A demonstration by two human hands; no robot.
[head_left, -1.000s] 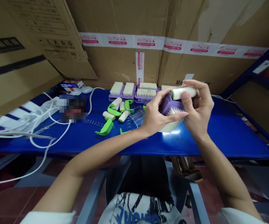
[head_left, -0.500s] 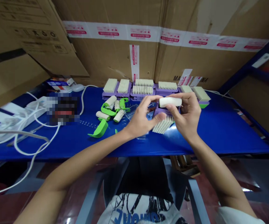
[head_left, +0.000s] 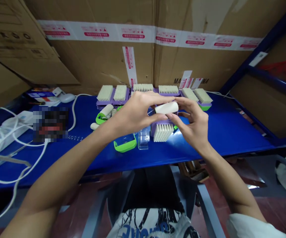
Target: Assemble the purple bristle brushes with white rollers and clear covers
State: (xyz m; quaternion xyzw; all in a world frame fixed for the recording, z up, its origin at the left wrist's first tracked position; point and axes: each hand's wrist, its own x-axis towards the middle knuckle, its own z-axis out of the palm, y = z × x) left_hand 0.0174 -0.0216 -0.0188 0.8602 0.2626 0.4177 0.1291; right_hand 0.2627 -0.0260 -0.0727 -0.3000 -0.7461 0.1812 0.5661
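Note:
My left hand [head_left: 141,110] and my right hand [head_left: 193,122] meet around a white ribbed roller [head_left: 167,107], pinching its two ends between thumbs and fingers. Just below it, a purple-backed brush [head_left: 163,133] with cream bristles shows on the blue table, partly covered by my hands. Beside that brush lies a clear plastic piece [head_left: 143,140], with a bright green curved holder [head_left: 125,144] to its left. More white rollers [head_left: 107,109] and green parts lie behind my left forearm, partly hidden.
Along the back of the table stands a row of purple brushes [head_left: 169,89], bristles up, against a taped cardboard box [head_left: 143,61]. White cables [head_left: 43,162], a power strip and a blurred-out dark object [head_left: 50,125] occupy the left side. A thin spring [head_left: 75,137] lies near them.
My left hand has come up over the left end of the roller, which is now tilted. The view has shifted, and the green holder sits nearer the clear piece.

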